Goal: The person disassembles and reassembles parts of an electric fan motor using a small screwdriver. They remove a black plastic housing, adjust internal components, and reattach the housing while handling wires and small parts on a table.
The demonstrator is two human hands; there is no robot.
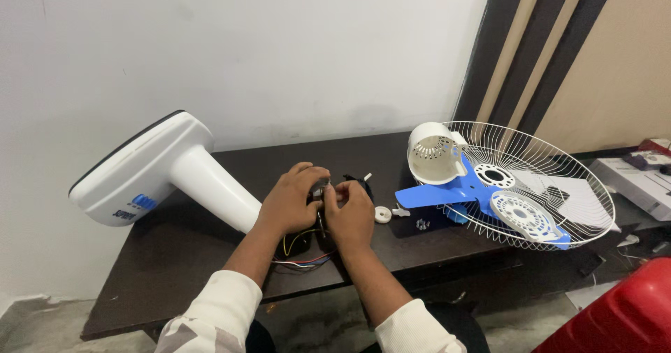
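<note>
— Looking down from the head camera, what did both hands have hold of?

— A small dark fan motor at the near middle of the dark table. The left hand was curled over its left side, fingers bent and closed around the body. The right hand was pressed against its right side, thumb and forefinger pinching a small part at the top of the motor; what that part was, I could not tell.

— Anything hanging off it?

— Thin coloured wires, yellow, red and blue among them, trailed out beneath the hands toward the near edge.

— And around them?

— To the left lay the white fan stand, its neck running in behind the left hand. Just right of the hands sat a small white knob. Farther right, a white wire grille rested on the table's right end, holding a blue fan blade, a white motor cover and a white round plate. At the near right corner stood something red.
</note>
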